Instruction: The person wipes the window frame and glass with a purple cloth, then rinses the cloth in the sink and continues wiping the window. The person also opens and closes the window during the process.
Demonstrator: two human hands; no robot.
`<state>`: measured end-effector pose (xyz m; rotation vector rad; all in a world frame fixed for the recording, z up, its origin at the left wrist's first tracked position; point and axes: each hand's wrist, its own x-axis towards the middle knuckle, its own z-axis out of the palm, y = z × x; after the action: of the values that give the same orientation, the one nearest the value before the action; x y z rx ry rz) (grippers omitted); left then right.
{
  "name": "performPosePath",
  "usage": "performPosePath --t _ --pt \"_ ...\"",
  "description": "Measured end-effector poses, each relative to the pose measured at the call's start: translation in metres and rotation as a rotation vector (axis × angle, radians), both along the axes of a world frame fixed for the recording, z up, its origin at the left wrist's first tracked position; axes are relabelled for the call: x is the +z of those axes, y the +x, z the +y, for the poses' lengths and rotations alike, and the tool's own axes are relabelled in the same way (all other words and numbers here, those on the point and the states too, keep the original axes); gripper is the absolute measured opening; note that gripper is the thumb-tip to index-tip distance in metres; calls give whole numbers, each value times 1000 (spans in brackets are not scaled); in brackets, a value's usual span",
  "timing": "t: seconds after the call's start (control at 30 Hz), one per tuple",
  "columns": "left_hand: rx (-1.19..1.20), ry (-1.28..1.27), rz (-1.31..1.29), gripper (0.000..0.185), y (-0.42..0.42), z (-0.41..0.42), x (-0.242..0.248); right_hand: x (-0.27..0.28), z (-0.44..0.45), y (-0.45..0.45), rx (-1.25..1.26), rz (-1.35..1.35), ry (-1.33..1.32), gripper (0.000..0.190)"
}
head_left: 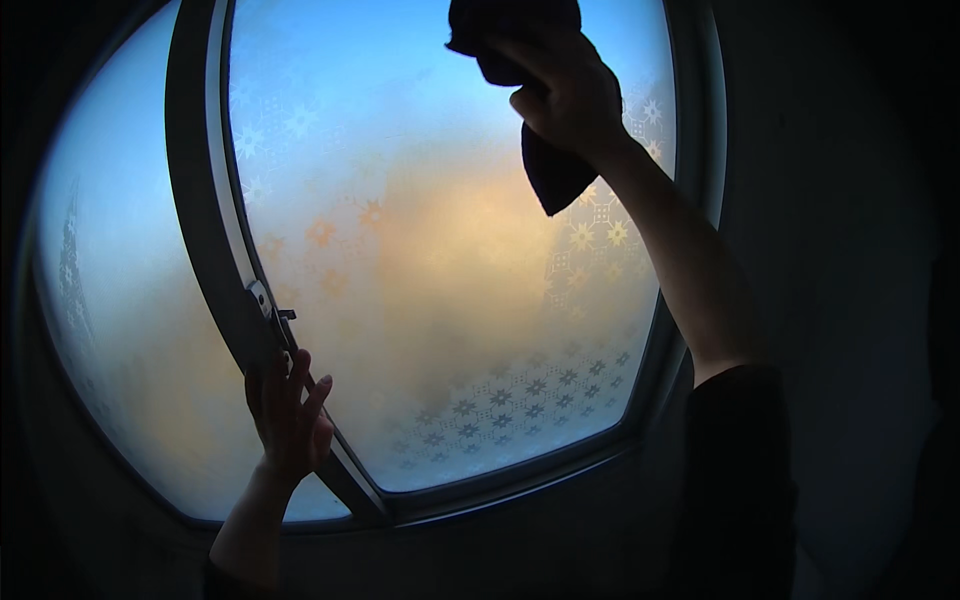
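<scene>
My right hand [574, 101] is raised near the top of a patterned frosted window pane [450, 285]. It grips a dark cloth [551, 176], bunched above the fingers and hanging to a point below the palm. Whether the cloth touches the glass cannot be told. Lower left, my left hand [289, 420] lies against the dark upright of the window frame [202, 195], fingers spread, holding nothing. Just above its fingertips sits a window latch [270, 307] with a small protruding lever. The hands are mostly in silhouette against the light.
Left of the upright is a second frosted pane [127, 285]. A sill rail [517, 480] runs beneath the right pane, and a side jamb [694, 112] borders it. The wall [832, 300] at right is in deep shadow. Star-shaped patterns show on parts of the glass.
</scene>
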<state>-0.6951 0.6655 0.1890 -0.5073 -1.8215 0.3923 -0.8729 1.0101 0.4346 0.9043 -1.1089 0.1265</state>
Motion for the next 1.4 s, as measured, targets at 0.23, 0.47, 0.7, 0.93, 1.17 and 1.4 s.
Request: performPosePath --t 0.23,0.47,0.7,0.93,1.17,1.4 --pt "-174 74 61 38 -13 6 -8 -63 102 -14 2 -316 -348 40" --pt "-172 -3 149 38 -18 -23 -10 -398 -60 74 -100 -587 139 57" --pt "-296 -6 187 32 -20 -15 -15 -421 -91 92 -33 -576 757 46" --pt "-251 5 190 32 -16 -17 -12 -264 -131 105 -114 -260 -244 38" --pt "-252 8 144 33 -17 -9 -14 -458 -159 120 -62 -724 745 30" --pt "-250 -108 234 35 -23 -22 -8 -477 -44 98 -176 -745 724 41"
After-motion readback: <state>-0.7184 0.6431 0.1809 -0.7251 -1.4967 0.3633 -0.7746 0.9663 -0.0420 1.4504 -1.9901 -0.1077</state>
